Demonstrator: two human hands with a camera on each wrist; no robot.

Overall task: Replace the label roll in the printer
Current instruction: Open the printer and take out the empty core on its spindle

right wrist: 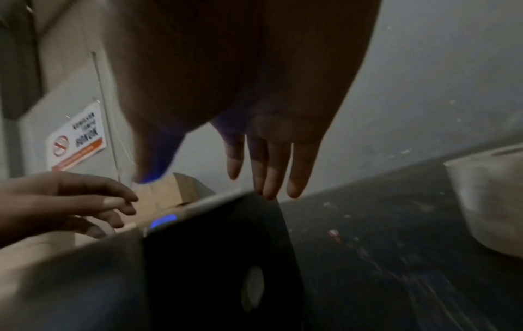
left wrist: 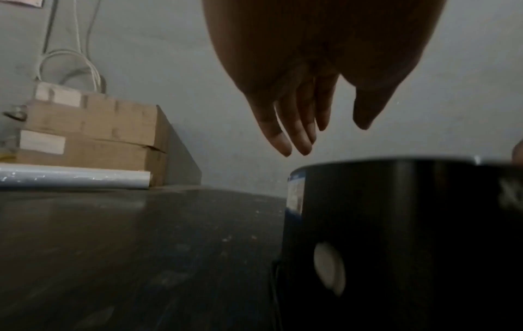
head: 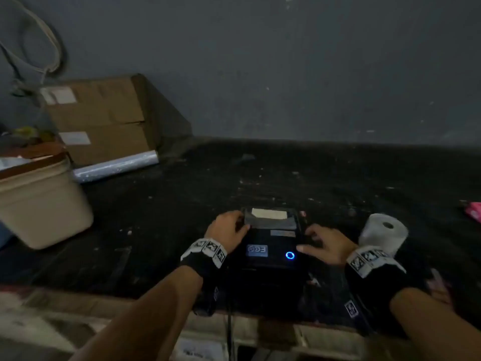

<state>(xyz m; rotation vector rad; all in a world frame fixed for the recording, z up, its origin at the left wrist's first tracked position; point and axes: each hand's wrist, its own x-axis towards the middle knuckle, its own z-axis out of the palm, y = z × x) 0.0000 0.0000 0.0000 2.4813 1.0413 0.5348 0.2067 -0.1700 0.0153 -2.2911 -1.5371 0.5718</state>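
Observation:
The black label printer stands near the table's front edge, with a blue ring light glowing on top and a pale label strip at its rear slot. My left hand is at the printer's left top edge; in the left wrist view my left hand hangs with straight fingers just over the printer, holding nothing. My right hand is at the right side; in the right wrist view its fingertips touch the printer's top corner. A white label roll stands upright to the right.
Stacked cardboard boxes and a roll of clear film sit at the back left. A beige bin stands at the left. A pink item lies at the right edge. A black cable hangs off the front.

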